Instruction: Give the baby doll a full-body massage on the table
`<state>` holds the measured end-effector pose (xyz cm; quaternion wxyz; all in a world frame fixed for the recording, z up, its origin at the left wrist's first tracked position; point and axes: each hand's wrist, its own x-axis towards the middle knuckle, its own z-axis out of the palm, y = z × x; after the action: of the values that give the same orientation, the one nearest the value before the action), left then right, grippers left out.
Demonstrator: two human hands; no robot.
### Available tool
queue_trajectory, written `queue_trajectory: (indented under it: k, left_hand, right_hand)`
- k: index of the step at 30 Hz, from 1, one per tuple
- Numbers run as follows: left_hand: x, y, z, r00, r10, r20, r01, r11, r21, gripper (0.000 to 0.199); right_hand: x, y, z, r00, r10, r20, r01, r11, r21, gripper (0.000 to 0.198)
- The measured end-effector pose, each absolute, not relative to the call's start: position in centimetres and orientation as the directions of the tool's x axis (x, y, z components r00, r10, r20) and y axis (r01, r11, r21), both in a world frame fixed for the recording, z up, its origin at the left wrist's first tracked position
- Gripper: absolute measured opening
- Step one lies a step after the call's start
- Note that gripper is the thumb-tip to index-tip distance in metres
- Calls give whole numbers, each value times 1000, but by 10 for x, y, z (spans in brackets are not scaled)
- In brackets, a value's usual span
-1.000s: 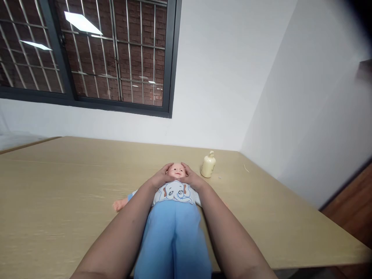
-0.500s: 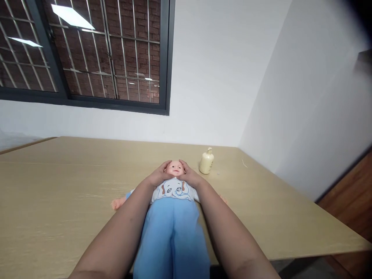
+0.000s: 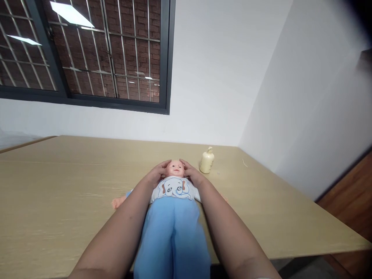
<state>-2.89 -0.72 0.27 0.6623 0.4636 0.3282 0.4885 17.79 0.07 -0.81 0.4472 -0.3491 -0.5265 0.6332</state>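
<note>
A baby doll (image 3: pixel 175 169) lies on its back on the table, its head away from me. It wears a white top with an elephant face (image 3: pixel 174 188) and light blue trousers (image 3: pixel 173 232). My left hand (image 3: pixel 158 173) cups one side of the doll's head, fingers curved up toward its crown. On the other side, my right hand (image 3: pixel 192 172) holds the head in the same way. The doll's face shows between my two hands. Its left-side hand (image 3: pixel 118 202) sticks out past my left forearm, while my right forearm hides most of its other arm.
A cream pump bottle (image 3: pixel 207 161) stands on the wooden table (image 3: pixel 72 186), right of the doll's head. Farther right lies a thin white strand (image 3: pixel 244 162). White walls (image 3: pixel 221 77) and a barred window (image 3: pixel 116 58) rise behind the table.
Both thumbs have shifted outward and away from beneath the doll's chin to the sides of its head. The doll and the bottle have stayed in place.
</note>
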Motion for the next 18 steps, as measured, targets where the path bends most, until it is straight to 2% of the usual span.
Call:
queue_trajectory:
  k: [3, 6, 10, 15, 18]
  left_hand:
    - [-28, -9, 1, 367, 930, -13, -347, 149, 926, 93]
    - [-27, -11, -1, 374, 927, 11, -326, 120, 938, 101]
    - [-22, -10, -3, 376, 926, 45, -269, 62, 961, 101]
    - [-26, -10, 4, 326, 944, 54, -147, -6, 989, 103]
    - [-30, -20, 14, 316, 942, 115, -33, -110, 993, 93]
  right_hand:
    - [178, 0, -9, -370, 926, 73, -131, 25, -991, 102]
    - [178, -3, -9, -372, 922, 105, -2, 112, -994, 111]
    - [181, -5, -9, -382, 916, 124, 89, 169, -982, 114]
    - [177, -2, -4, -365, 926, 99, 165, 169, -972, 112]
    - [166, -17, 11, -313, 940, 136, 163, 195, -967, 102]
